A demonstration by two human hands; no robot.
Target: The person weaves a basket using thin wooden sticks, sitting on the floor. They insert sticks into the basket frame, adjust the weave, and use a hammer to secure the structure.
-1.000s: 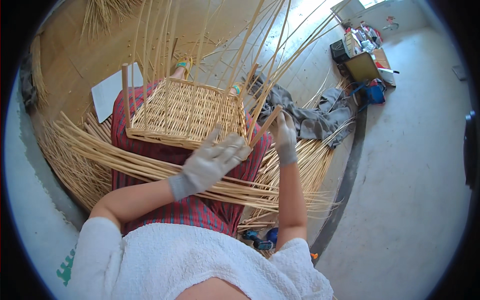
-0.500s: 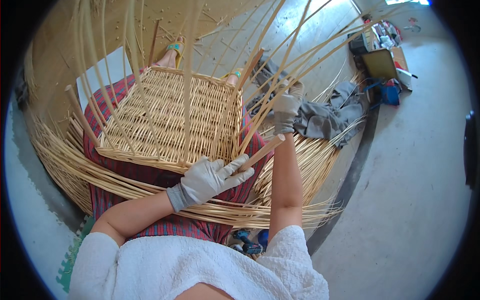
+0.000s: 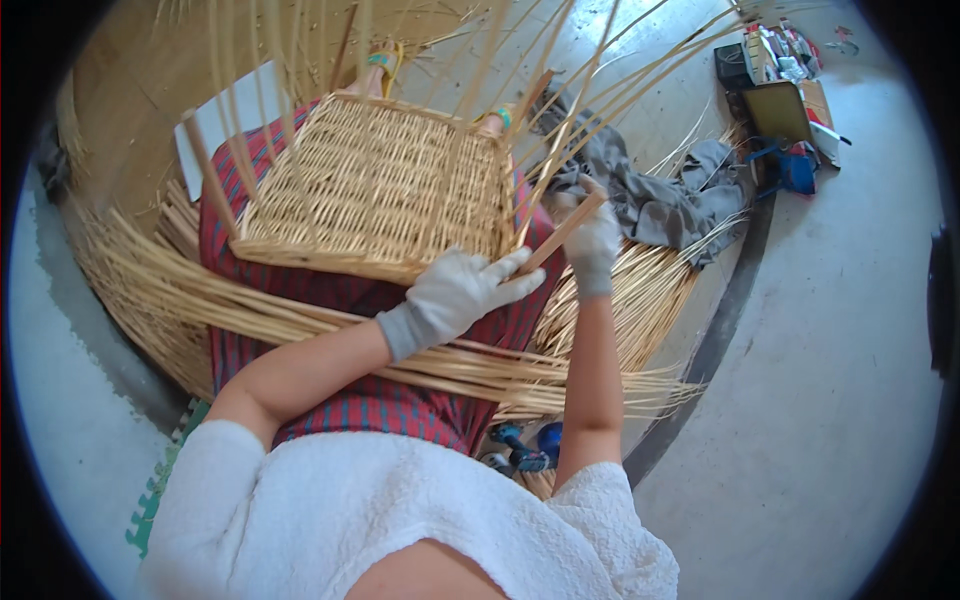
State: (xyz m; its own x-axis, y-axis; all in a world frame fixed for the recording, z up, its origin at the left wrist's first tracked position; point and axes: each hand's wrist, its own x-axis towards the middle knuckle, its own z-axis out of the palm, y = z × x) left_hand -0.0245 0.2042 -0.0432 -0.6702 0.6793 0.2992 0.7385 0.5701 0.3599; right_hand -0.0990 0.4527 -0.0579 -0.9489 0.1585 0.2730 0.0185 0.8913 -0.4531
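A square woven wicker basket base lies tilted on my lap, with thin upright canes and thicker wooden corner posts rising from its edges. My left hand, in a whitish glove, grips its near right corner, fingers stretched around the foot of the corner post. Just right of that post is my gloved right hand, its fingers curled and partly hidden behind the wood. What it holds cannot be made out. Several long canes fan out above it toward the far right.
A bundle of long canes runs across my lap under my left forearm. More canes and grey cloth lie on the floor at right. Farther off stand a box of items and a blue object.
My right hand has come down and nearer, from the canes above to beside the corner post. The basket base appears shifted right and up in view; my left hand stays at its corner.
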